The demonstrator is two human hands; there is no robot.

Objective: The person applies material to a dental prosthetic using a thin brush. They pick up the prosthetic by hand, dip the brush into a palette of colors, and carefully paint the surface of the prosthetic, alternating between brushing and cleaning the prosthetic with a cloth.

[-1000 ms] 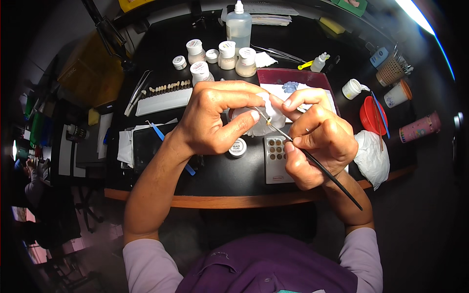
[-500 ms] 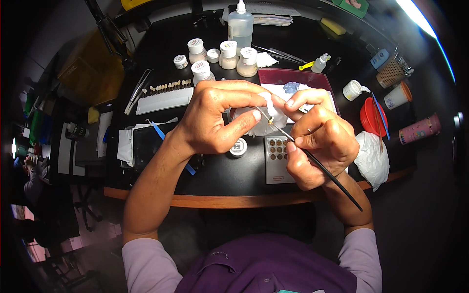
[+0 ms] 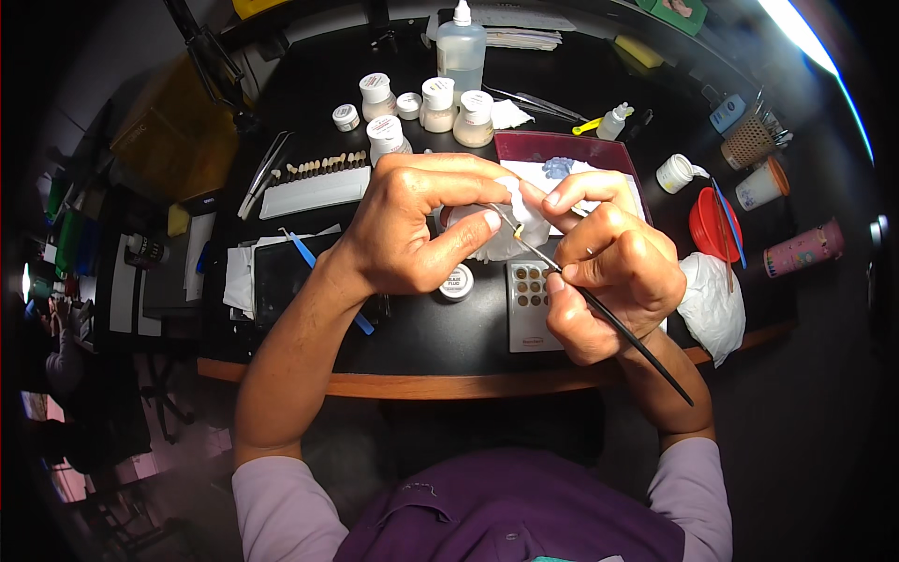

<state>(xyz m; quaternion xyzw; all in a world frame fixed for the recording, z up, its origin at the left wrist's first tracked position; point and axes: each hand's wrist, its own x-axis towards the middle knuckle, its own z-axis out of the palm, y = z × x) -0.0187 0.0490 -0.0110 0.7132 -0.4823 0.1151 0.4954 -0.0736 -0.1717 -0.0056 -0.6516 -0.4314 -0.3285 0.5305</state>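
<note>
My left hand is closed, thumb and fingers pinching a thin metal instrument whose kind I cannot make out. At its tip is a small yellowish piece, possibly a tooth crown. From the right, my right hand grips a thin brush with a black handle, its tip meeting the small piece. The handle slants down to the right past my palm. White crumpled tissue shows between the hands, partly hidden by the fingers. Under the hands, a small round white-lidded jar stands on the black tabletop.
A palette with round wells lies by my right hand. Several jars, a clear bottle and a tooth shade guide stand behind. A maroon tray, a red bowl and a white bag are rightward.
Both hands hold nearly the same pose. The right hand and brush have shifted very slightly left, and the small piece at the brush tip appears a little turned.
</note>
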